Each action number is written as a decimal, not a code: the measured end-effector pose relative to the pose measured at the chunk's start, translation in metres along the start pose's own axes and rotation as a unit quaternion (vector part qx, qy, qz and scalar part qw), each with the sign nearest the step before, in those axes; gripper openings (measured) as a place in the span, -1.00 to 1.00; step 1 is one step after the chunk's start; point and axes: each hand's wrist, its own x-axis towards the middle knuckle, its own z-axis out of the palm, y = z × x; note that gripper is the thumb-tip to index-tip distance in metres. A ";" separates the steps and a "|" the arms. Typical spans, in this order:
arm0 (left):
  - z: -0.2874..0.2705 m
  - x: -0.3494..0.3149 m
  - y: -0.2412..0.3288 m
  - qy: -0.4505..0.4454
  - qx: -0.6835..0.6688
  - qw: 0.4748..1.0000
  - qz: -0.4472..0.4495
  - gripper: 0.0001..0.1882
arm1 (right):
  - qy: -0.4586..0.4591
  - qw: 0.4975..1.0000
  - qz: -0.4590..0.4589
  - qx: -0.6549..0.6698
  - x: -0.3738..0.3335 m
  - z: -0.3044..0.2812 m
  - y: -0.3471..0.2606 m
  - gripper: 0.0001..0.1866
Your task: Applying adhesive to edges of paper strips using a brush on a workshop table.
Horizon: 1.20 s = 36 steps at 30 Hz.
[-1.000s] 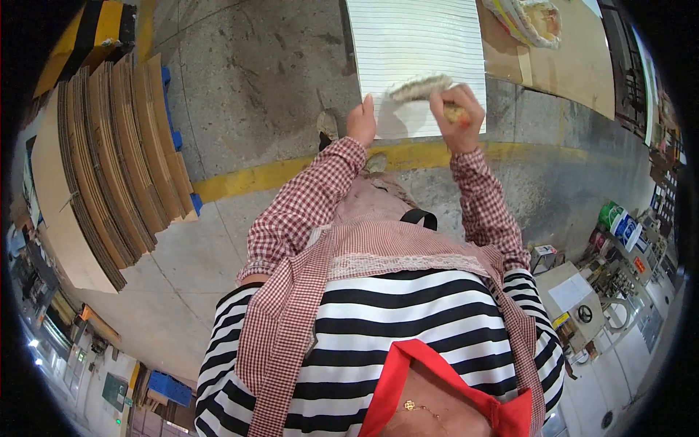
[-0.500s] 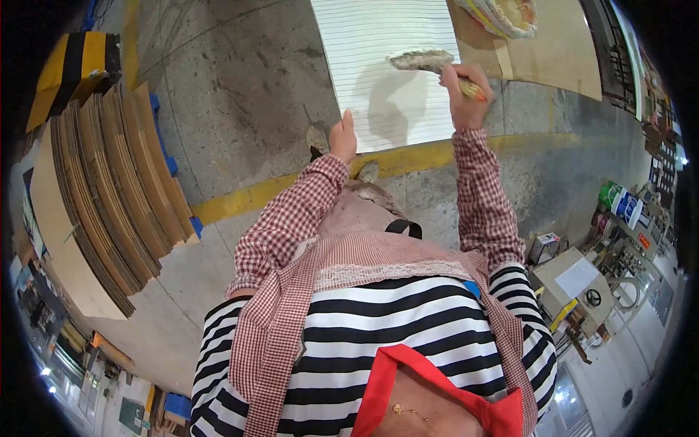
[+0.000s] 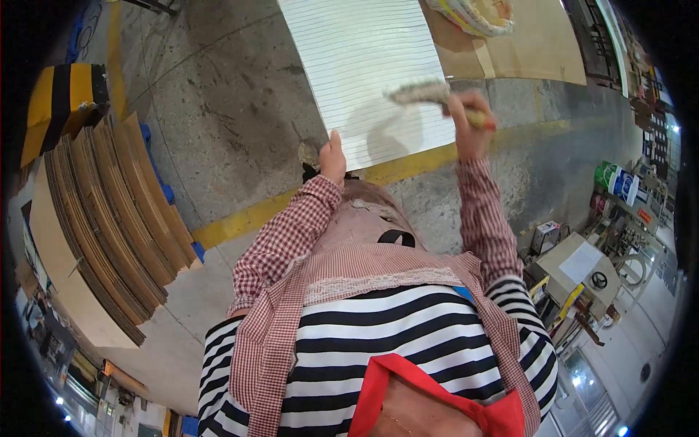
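Note:
A long white lined stack (image 3: 371,65), crossed by thin parallel lines, stretches away in front of me. I cannot tell whether it is one sheet or many overlapping ones. At its near left corner my left hand (image 3: 333,160) is closed on the edge, thumb up along the side, its other fingers largely hidden. My right hand (image 3: 472,120) is wrapped round the handle of a brush (image 3: 421,93). The wide, pale brush head points left over the white surface, smeared by motion. A shadow lies beneath it; whether the bristles touch is unclear.
Beyond my right hand, a pail with a whitish plastic lining (image 3: 477,16) stands on a brown board (image 3: 535,47). Stacked cardboard sheets (image 3: 109,226) rise at my left, near a yellow-and-black block (image 3: 62,105). A machine with a handwheel (image 3: 582,273) is at the right. A yellow line crosses the floor.
The brush and my right hand have come nearer to me over the white surface. My left hand stays at the corner. The whole view has shifted slightly.

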 end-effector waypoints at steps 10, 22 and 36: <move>-0.023 0.019 -0.006 -0.003 -0.010 1.000 0.010 -0.28 | -0.073 0.997 0.026 -0.004 -0.028 -0.010 0.044 -0.80; -0.006 0.006 0.007 -0.004 -0.038 0.999 0.011 -0.32 | -0.073 0.995 0.048 -0.048 0.003 -0.003 0.056 -0.82; -0.010 -0.006 0.009 -0.068 -0.077 0.994 0.042 -0.25 | -0.096 0.947 0.213 0.222 0.045 -0.081 -0.008 -0.76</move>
